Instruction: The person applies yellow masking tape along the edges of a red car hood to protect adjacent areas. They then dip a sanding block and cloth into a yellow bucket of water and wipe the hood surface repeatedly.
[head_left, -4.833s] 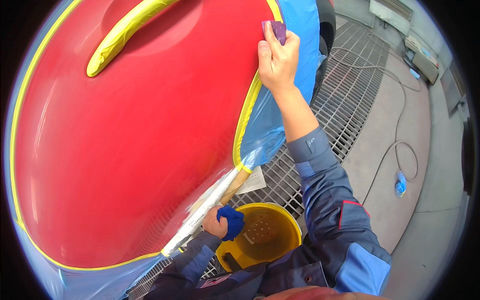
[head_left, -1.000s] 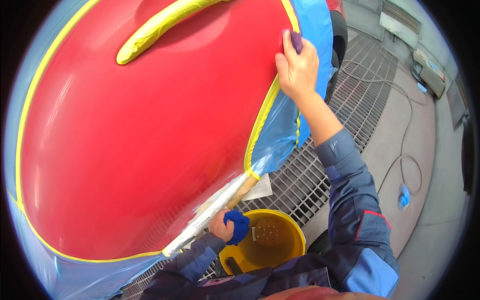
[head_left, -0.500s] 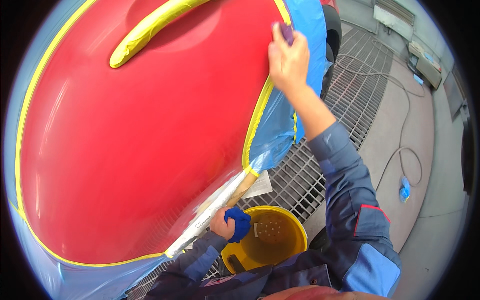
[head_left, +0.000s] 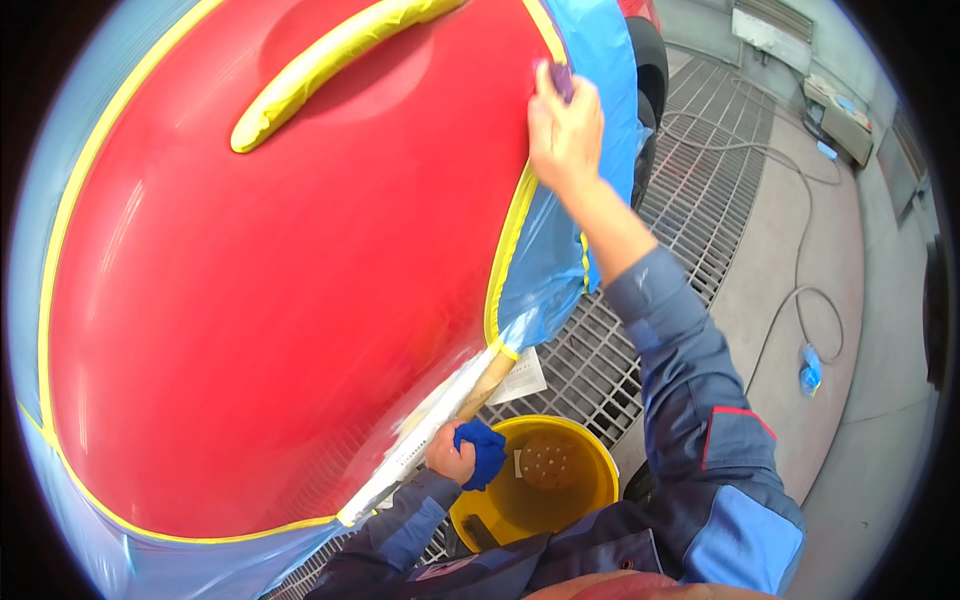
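Glossy red panel (head_left: 280,300) edged in yellow tape, purple pad (head_left: 562,80) mostly hidden in gripping right hand (head_left: 565,135), blue cloth (head_left: 485,450) clenched in left hand (head_left: 452,458)

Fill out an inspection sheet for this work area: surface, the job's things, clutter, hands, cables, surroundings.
Surface: glossy red car panel, edged with yellow masking tape and blue masking film.
Job's things: small purple pad; blue cloth; yellow bucket below.
Clutter: paper sheet on the floor grating.
Hands: right hand presses the pad near the panel's edge; left hand grips the cloth.
Cables: hose across the floor.
Surroundings: tyre, grey concrete floor.
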